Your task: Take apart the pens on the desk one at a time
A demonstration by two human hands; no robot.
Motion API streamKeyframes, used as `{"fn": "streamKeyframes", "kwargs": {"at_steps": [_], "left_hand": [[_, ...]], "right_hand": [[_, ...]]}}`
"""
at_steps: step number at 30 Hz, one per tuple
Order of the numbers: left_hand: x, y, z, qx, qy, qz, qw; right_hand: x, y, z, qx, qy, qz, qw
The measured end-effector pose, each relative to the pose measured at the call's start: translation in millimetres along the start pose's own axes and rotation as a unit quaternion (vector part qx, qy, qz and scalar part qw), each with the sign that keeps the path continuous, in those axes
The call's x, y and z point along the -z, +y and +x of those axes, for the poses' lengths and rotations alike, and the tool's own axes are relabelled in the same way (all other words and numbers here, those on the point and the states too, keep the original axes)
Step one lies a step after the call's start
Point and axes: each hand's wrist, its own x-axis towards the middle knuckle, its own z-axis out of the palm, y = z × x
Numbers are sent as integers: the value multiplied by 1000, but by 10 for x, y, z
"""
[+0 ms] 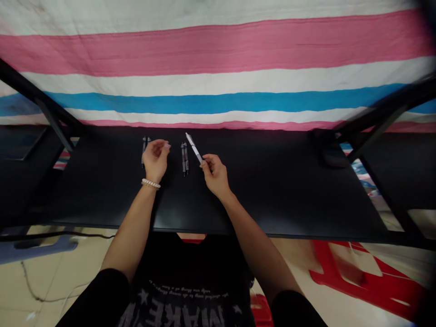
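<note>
My right hand (214,175) pinches a white pen (193,147) near its lower end, and the pen slants up and to the left above the black table (272,190). My left hand (156,158), with a bead bracelet on the wrist, hovers over the table with its fingers loosely curled and nothing visible in them. Two dark pens (184,158) lie side by side between my hands. Another dark pen or two (144,146) lie just left of my left hand, partly hidden by it.
A pink, white and blue striped cloth (218,68) hangs behind the table. Black metal frame bars (381,122) slant at both sides. A red plastic stool (361,277) stands on the floor at the lower right, a grey object and cables at the lower left.
</note>
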Motion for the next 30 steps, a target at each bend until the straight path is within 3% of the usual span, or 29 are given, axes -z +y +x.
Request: {"fn": "streamKeyframes", "kwargs": {"at_steps": [3, 5, 10, 12, 17, 21, 25, 30], "left_hand": [[-108, 22, -97, 111, -69, -102, 986], [-126, 38, -131, 144, -96, -134, 976], [-130, 35, -157, 145, -103, -178, 968], [-153, 14, -168, 142, -97, -189, 967], [-219, -44, -199, 153, -65, -200, 966], [-231, -64, -209, 152, -71, -204, 965], [-230, -61, -208, 149, -68, -216, 962], [-232, -58, -214, 154, -65, -213, 963]], "right_hand": [[-22, -38, -23, 21, -53, 45, 997], [-38, -74, -38, 33, -76, 52, 995], [-74, -116, -30, -39, -92, 112, 989], [-80, -115, -19, -56, -69, 117, 989], [-84, -134, -13, 45, 38, 69, 996], [-100, -138, -17, -22, 10, 116, 993], [-90, -128, -9, 29, 19, 110, 993], [-85, -117, -2, 30, 16, 110, 993]]}}
